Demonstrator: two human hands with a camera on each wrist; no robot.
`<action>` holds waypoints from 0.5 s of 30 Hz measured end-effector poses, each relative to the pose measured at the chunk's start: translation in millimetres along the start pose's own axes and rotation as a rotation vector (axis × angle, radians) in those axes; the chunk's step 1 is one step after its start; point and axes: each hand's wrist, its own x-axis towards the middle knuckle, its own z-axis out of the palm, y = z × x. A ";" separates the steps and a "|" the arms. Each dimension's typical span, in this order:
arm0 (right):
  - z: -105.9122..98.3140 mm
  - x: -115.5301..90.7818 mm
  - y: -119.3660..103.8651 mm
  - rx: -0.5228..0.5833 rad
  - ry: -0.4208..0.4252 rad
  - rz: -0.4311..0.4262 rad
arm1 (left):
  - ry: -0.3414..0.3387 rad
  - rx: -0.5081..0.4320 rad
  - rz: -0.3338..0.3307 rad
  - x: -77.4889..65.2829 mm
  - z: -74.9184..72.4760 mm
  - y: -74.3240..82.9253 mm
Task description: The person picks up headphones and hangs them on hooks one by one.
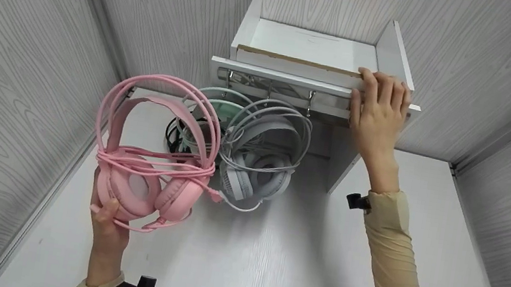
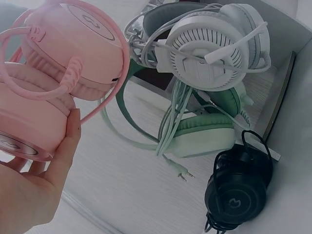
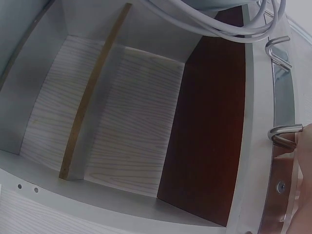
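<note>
Pink headphones (image 1: 184, 198) with their cable wound around them are held up at the left, my left hand (image 1: 108, 233) gripping an ear cup from below. In the left wrist view, fingers (image 2: 66, 146) lie against that cup. My right hand (image 1: 381, 116) grips the right end of the white shelf's front board (image 1: 286, 74), fingers over its top edge and thumb in front. Below the board are light grey headphones (image 1: 237, 184), with green headphones (image 2: 204, 144) behind and black headphones (image 2: 239, 195) farther back. What bears each of these is partly hidden.
Metal hooks (image 1: 311, 102) line a strip on the front board; in the right wrist view a curved hook (image 3: 285, 129) sticks out close to my hand. The white shelf (image 1: 315, 46) has side walls and an upper ledge. Wood-grain panels (image 1: 21, 53) enclose the white tabletop (image 1: 247, 269).
</note>
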 end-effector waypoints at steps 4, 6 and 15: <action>-0.4 0.5 0.3 -0.005 0.005 -0.001 | -0.037 0.026 0.019 -0.2 9.7 -1.6; -0.4 0.6 0.5 -0.008 0.007 0.000 | -0.059 0.052 0.023 -0.7 15.6 -2.8; -0.1 0.2 1.7 -0.007 0.008 0.000 | -0.167 0.178 0.017 -5.9 38.7 -13.2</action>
